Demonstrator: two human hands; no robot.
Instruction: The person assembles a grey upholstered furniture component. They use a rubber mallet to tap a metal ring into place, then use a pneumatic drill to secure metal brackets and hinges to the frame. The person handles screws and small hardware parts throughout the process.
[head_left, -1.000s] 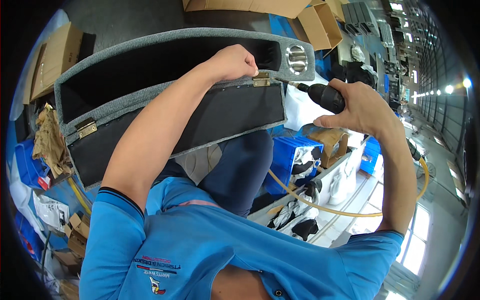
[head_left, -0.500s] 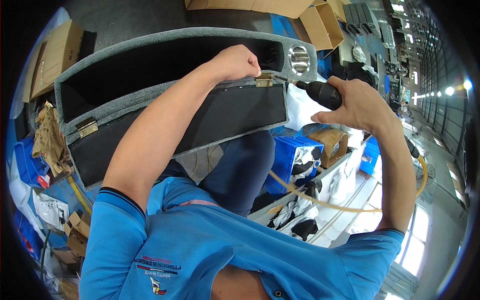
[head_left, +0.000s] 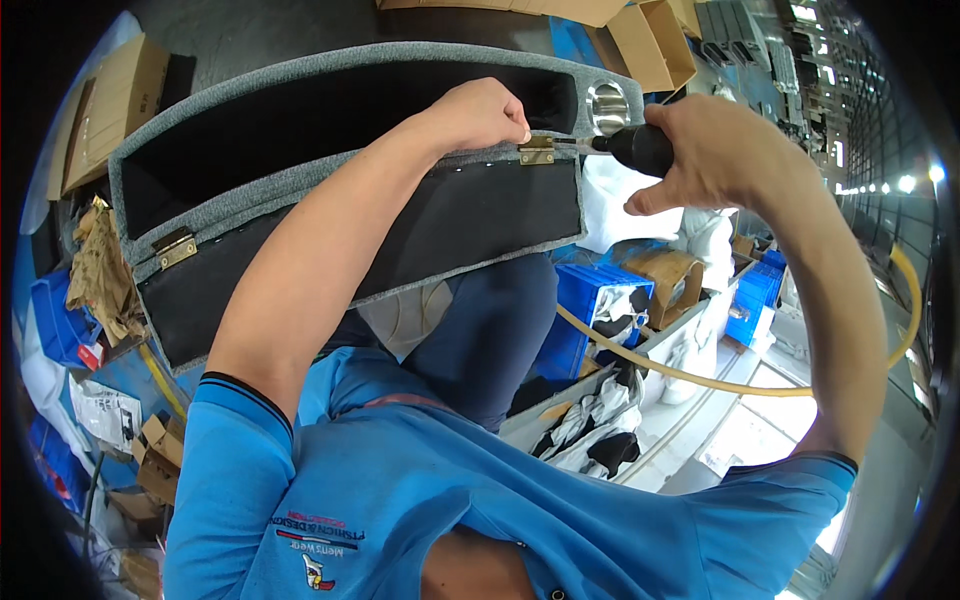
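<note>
The right hand holds a black power driver, fingers wrapped over its body and thumb standing clear below, and it has swung up level with the brass hinge; a second ago the driver sloped, its bit short of the metal. Now the thin bit points along at the hinge's right edge, so both hands are at one spot, though whether the tip sits in a screw is too small to tell. The left hand has stayed put, its fingertips pinched narrow at the hinge's left edge; whether they grip the hinge or a small part cannot be told. Below the left forearm, the black-lined flap lies folded out from the long grey felt-covered box, which stretches beneath and beyond both hands. A second hinge sits well to the left of the left hand, while a round metal cup is set into the box just above the driver. Beneath the right hand, a yellow hose loops past a blue bin. Farther beyond the hands stand an open cardboard carton and, off to the far right, ceiling lamps.
</note>
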